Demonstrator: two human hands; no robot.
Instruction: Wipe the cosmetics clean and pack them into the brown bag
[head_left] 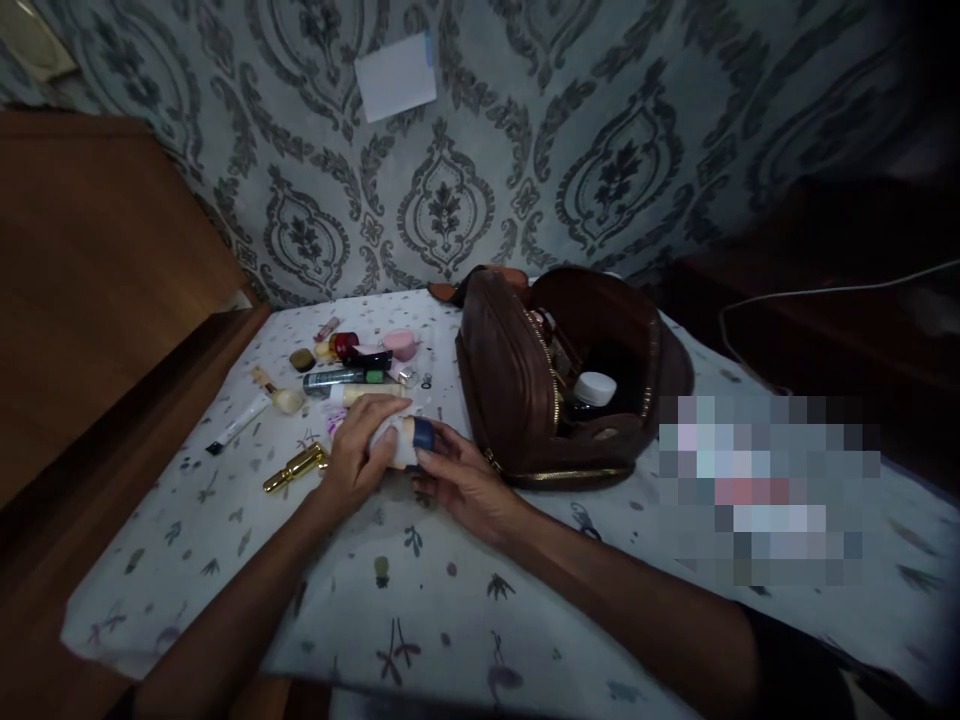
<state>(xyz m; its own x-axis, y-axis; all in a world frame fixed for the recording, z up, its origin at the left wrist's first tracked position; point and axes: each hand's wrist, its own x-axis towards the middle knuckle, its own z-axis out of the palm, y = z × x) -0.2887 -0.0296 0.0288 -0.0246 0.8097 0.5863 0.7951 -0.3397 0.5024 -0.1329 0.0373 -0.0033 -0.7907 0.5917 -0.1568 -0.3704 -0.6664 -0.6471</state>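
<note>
A white bottle or tube (392,446) with a dark blue cap (424,435) lies between my two hands above the table. My left hand (358,448) is wrapped round its white body. At the cap end, my right hand (466,478) grips with thumb and fingers. Just left of my left hand, a shiny gold tube (295,468) rests on the cloth. Beyond the hands lie a pale cream tube (367,393) and a dark bottle with a green band (341,381). To the right stands an open brown leather bag (506,365), with a white-lidded jar (596,387) inside.
More cosmetics are spread at the back left: a pink round container (400,344), a small perfume bottle (286,399) and a white tube with a black cap (238,424). A patterned cloth (450,640) covers the table. A wooden panel (90,290) borders the left; the patterned wall is behind.
</note>
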